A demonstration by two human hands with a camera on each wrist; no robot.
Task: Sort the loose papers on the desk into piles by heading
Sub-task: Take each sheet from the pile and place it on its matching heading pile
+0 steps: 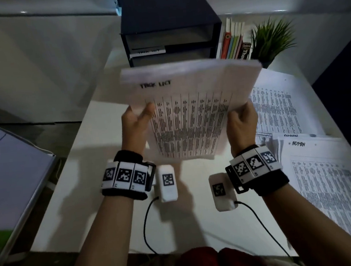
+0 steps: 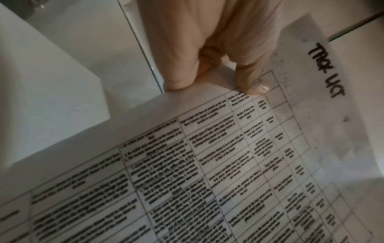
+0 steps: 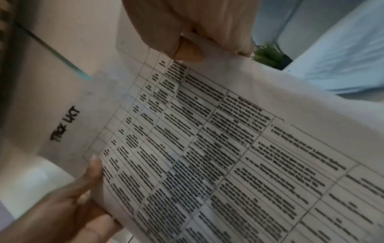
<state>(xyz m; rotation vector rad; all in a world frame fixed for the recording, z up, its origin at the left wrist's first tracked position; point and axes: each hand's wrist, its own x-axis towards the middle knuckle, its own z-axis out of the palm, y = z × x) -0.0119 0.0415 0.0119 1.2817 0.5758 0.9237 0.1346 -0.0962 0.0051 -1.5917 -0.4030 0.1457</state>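
White sheaf headed TASK LIST, pinched at its side edges by left hand and right hand, raised above desk; ADMIN pile right of right hand.

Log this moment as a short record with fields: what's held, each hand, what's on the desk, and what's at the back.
Held: TASK LIST stack, lifted off the desk
Left hand: grip on the stack's left edge
Right hand: grip on the stack's right edge
On desk, right: ADMIN pile, more printed sheets behind it
At back: dark tray organiser with one TASK LIST sheet in it, books, plant
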